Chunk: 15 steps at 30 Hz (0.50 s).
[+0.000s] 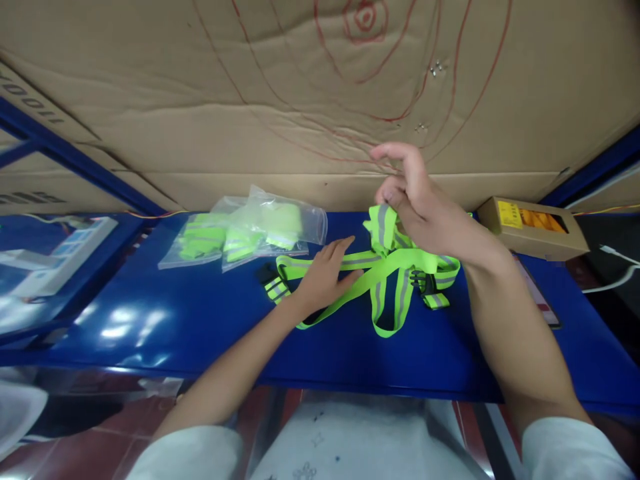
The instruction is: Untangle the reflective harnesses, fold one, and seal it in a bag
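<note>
A neon-yellow strap harness [390,320] with grey reflective stripes and black buckles lies loosely spread on the blue table [210,333]. My left hand [325,277] rests over the left part of the harness, fingers apart and pointing forward. Raised above its right part is my right hand [417,200], index finger bent outward, thumb and other fingers curled at the top of a bunched piece of the strap. That folded bunch stands up just below the fingertips.
Clear plastic bags [245,233] with folded neon straps lie at the back left. A small cardboard box [535,230] stands back right, with a phone [540,293] before it. Behind rises a cardboard wall [280,120]; a white power strip [70,257] is far left.
</note>
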{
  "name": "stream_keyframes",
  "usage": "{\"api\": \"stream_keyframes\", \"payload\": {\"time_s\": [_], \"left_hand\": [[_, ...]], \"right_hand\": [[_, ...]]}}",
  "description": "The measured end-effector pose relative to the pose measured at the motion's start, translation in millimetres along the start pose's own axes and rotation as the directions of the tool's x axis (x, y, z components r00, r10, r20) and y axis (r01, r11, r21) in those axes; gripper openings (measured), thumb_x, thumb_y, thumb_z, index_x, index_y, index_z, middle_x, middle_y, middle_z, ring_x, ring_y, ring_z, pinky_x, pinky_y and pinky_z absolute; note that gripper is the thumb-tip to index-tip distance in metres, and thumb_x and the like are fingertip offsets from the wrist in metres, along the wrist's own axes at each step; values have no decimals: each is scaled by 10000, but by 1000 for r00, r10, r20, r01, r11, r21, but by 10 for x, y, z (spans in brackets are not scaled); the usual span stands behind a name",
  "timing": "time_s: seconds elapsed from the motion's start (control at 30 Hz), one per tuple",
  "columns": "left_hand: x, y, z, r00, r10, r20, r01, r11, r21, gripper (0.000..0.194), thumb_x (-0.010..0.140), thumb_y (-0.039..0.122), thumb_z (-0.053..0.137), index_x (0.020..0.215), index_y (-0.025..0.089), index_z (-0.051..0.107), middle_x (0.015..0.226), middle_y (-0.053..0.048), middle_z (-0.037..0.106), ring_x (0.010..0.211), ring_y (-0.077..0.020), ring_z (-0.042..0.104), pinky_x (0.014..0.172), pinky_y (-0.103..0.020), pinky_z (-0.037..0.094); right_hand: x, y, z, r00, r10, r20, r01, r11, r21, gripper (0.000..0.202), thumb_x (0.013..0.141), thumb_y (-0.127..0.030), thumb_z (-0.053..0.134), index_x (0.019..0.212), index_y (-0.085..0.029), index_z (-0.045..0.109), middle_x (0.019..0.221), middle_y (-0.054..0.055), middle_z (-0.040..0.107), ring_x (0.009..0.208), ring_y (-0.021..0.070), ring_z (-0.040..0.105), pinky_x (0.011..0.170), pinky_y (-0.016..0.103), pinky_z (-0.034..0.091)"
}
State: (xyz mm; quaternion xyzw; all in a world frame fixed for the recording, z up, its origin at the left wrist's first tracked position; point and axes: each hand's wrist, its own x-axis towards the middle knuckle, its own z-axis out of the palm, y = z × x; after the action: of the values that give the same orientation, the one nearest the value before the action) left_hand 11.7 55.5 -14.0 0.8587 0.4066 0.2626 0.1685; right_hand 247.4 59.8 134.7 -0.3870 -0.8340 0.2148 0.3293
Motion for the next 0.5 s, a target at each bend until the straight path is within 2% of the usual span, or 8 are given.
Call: {"api": "stream_keyframes", "payload": {"time_s": [0.07, 0.13, 0.27, 0.33, 0.4, 0.5], "left_hand": [[-7, 30, 7, 997, 5, 77, 0, 997, -75, 716, 1022, 497, 579, 1603, 177, 310, 1597, -213, 459, 1500, -351, 433, 1224, -573, 380], [-9, 92, -1, 991, 28, 127, -4, 983, -186, 764, 995, 529, 619, 1613, 199, 314, 1609, -202, 458, 1505, -351, 438, 1241, -568, 367], [-18, 262, -25, 992, 90, 84, -43, 893, -448, 711, 949, 504, 699, 1555, 243, 431, 1511, -140, 579, 1395, -325, 558, 1202, -516, 434], [-28, 306, -16, 999, 26, 32, -5, 841, -541, 572, 960, 472, 686, 1448, 219, 529, 1376, -124, 661, 1266, -302, 636, 1133, -492, 492], [-32, 297, -9, 996, -79, -28, 45, 785, -618, 436, 949, 455, 690, 1286, 195, 599, 1233, -103, 695, 1138, -269, 669, 1051, -457, 535], [-10, 214, -54, 963, -246, -113, 88, 678, -730, 404, 847, 454, 775, 1112, 203, 600, 1093, -58, 674, 1024, -227, 656, 934, -383, 561]], "right_hand": [[-30, -62, -46, 994, -56, 95, 43, 990, 131, 507, 1096, -286, 387, 1572, -187, 241, 1115, 70, 602, 1011, 186, 622, 927, 345, 521], [-40, -87, -72, 989, -107, 106, 78, 967, 244, 500, 1085, -270, 424, 1563, -208, 288, 1167, 74, 600, 1068, 179, 617, 891, 325, 525], [-17, -89, -67, 986, -118, 122, 72, 941, 330, 415, 1063, -271, 478, 1475, -221, 465, 1210, 81, 647, 1107, 185, 634, 881, 321, 535], [-6, -89, -65, 979, -130, 160, 70, 940, 334, 379, 1063, -297, 487, 1431, -224, 536, 1204, 82, 672, 1096, 192, 644, 880, 321, 542], [-5, -92, -88, 953, -154, 260, 59, 938, 341, 382, 1061, -331, 505, 1425, -231, 565, 1211, 79, 688, 1074, 189, 654, 857, 305, 549], [-25, -99, -175, 849, -197, 491, 27, 943, 331, 449, 1013, -382, 620, 1431, -225, 574, 1262, 76, 683, 1111, 185, 654, 876, 287, 552]]}}
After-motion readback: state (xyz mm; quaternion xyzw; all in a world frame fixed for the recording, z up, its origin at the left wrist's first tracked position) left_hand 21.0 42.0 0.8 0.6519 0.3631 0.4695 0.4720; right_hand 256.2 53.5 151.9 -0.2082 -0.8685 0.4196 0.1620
